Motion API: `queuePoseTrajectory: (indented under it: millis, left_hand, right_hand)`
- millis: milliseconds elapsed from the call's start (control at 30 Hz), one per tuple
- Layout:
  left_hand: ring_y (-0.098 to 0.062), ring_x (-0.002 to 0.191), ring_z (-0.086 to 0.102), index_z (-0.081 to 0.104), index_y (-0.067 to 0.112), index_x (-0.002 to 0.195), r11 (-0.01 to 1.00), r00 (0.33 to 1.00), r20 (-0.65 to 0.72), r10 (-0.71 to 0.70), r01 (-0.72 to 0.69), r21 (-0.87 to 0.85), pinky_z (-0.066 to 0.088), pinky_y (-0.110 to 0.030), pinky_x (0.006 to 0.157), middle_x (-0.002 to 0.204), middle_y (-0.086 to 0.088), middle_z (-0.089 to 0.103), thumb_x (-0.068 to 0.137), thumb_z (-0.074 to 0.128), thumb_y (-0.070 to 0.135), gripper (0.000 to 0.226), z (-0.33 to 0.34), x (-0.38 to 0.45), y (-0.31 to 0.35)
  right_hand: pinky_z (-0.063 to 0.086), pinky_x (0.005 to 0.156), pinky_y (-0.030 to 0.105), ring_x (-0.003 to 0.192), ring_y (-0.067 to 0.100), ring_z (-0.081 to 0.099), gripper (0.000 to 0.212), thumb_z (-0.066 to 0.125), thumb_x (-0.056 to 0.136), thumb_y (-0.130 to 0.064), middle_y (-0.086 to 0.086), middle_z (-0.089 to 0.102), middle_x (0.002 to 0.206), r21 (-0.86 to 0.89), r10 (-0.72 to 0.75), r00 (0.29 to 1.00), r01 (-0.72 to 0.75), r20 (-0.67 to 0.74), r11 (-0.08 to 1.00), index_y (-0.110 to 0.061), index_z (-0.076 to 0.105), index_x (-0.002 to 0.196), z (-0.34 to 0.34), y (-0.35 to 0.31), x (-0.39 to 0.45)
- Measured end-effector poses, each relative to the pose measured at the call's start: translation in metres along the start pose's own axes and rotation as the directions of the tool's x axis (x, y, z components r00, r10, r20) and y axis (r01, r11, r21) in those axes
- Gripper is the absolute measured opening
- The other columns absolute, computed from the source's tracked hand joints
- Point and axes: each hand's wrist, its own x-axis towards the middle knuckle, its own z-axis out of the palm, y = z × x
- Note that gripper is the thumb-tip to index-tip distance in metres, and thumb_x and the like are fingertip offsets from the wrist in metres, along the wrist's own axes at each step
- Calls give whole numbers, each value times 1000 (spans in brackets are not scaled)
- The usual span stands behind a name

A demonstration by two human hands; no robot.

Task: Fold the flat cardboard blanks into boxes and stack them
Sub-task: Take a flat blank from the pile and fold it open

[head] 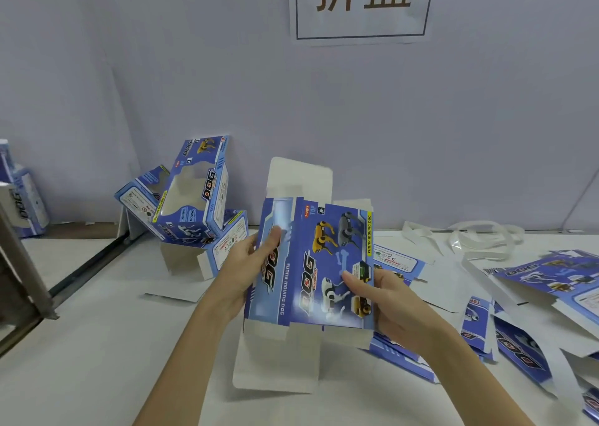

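I hold a blue printed cardboard blank [311, 263] with toy dogs on it upright above the white table [113, 344]. Its white flaps stick out at the top and hang down at the bottom. My left hand [246, 263] grips its left edge, thumb on the printed face. My right hand [385, 305] grips its right edge, thumb on the front. Folded blue boxes [194, 192] lie piled against the wall at the back left. Flat blanks [544, 296] are spread over the table on the right.
A grey wall [324, 101] with a white paper sign [361, 4] rises behind the table. White strapping bands [479, 237] lie at the back right. More blue boxes [22, 198] stand at the far left, beside a metal frame [22, 273].
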Motion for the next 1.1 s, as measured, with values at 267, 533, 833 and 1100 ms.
queuePoseTrajectory:
  millis: [267,533,833,1100]
  left_hand:
    - [-14,98,77,52,39,139,995,994,103,42,-51,88,58,-33,83,106,9,79,89,54,78,63,19,-12,8]
    - [-32,106,76,42,76,132,983,956,258,138,-100,-157,65,-38,74,134,9,70,84,82,45,69,29,-14,16]
    - [-32,100,78,46,80,122,983,944,309,116,-63,-175,64,-35,70,131,4,72,73,89,48,72,29,-13,7]
    - [-31,97,78,55,69,122,983,945,302,123,-74,-169,64,-35,69,127,1,74,76,86,46,60,29,-13,6]
  right_hand:
    - [66,78,45,106,26,78,67,73,80,-55,5,78,120,112,-32,992,46,-126,993,-34,56,141,15,7,-1]
    - [62,72,21,108,6,74,80,62,92,-45,-30,72,108,-104,-364,928,355,-78,929,-67,15,153,23,2,0]
    - [65,84,49,118,28,73,77,80,80,-60,-8,69,129,-28,-275,960,273,-61,961,-74,36,143,10,-6,3]
    - [67,80,45,115,28,74,72,70,86,-47,-10,74,121,-20,-251,966,250,-60,968,-67,37,146,10,-5,5]
